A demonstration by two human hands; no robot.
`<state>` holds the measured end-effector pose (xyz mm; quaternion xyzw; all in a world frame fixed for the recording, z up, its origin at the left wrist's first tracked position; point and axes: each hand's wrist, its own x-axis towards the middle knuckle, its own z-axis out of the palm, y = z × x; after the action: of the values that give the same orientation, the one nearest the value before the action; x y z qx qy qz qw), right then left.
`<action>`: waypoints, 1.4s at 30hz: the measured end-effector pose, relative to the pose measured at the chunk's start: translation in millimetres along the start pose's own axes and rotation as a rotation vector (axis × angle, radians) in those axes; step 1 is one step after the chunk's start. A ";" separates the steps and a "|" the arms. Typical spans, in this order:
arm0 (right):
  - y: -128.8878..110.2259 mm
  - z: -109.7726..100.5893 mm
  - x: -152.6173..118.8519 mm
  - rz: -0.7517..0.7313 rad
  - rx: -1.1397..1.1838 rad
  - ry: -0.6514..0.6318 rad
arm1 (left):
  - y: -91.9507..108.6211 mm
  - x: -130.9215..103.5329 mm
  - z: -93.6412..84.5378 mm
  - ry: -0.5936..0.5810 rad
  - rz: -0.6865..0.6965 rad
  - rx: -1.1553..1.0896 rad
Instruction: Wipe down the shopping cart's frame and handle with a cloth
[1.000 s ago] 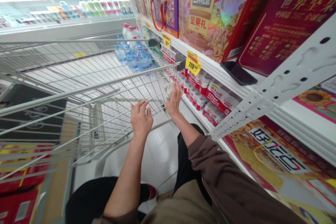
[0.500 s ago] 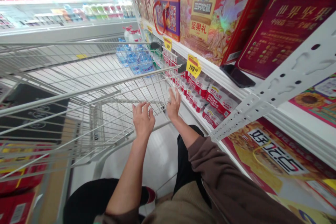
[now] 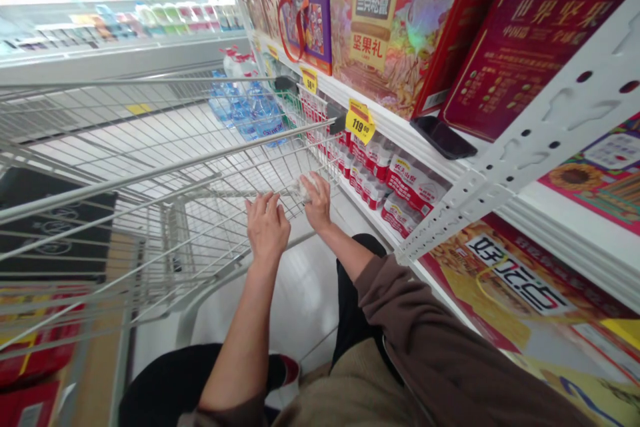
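My left hand (image 3: 269, 227) is at the wire side of a shopping cart (image 3: 200, 147), its fingers loosely bent and partly apart near the wires. I cannot tell whether the fingertips touch them. Just to its right, my right hand (image 3: 316, 203) has its fingers closed round a small crumpled whitish wad (image 3: 302, 191), whose material I cannot make out. The cart stands in front of me and to the left.
To my right, shelves hold nut gift boxes (image 3: 380, 27), a dark phone (image 3: 443, 137) and red-and-white bottle packs (image 3: 410, 183). Blue water bottles (image 3: 253, 107) stand beyond the cart. Red boxes (image 3: 40, 340) lie lower left. A chilled display (image 3: 115, 13) is behind.
My right hand has moved left and slightly down, closer to my left hand, with the wad in it. The left hand's fingers have drawn a little closer together. The view has shifted slightly.
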<state>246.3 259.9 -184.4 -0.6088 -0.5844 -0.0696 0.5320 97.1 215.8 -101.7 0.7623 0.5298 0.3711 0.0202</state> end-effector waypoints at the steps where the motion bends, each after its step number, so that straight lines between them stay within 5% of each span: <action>1: 0.3 -1.2 1.0 0.025 0.004 0.021 | -1.4 -0.2 -4.7 -0.005 -0.007 -0.012; 8: 17.2 -11.0 25.3 0.288 -0.001 0.229 | -10.4 -12.0 -34.8 0.155 -0.118 0.122; 12: 0.5 -0.4 13.0 0.223 0.038 0.145 | -10.3 -13.9 -27.6 0.021 -0.154 0.076; 16: -6.2 4.5 5.5 0.110 -0.004 0.034 | -11.5 -12.6 -20.5 0.042 -0.131 0.096; 22: 8.0 -1.7 15.5 0.293 -0.013 0.144 | -13.6 -14.4 -16.6 0.050 -0.084 0.115; 28: -11.1 5.8 1.0 -0.058 0.015 -0.050 | -12.9 -14.8 -16.1 0.039 -0.103 0.091; 33: -5.9 2.6 10.8 0.142 -0.022 0.040 | -14.4 -15.1 -15.9 0.011 -0.068 0.104; 38: -8.1 0.2 8.1 0.033 0.022 -0.055 | -17.1 -14.6 -13.8 0.040 -0.091 0.073; 42: 1.4 -7.1 15.0 0.161 0.042 0.100 | -25.9 -21.2 -31.1 0.156 -0.113 0.051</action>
<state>255.8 264.6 -171.6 -0.6383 -0.5078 -0.0448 0.5768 54.9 198.5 -101.7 0.7002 0.5814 0.4139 -0.0196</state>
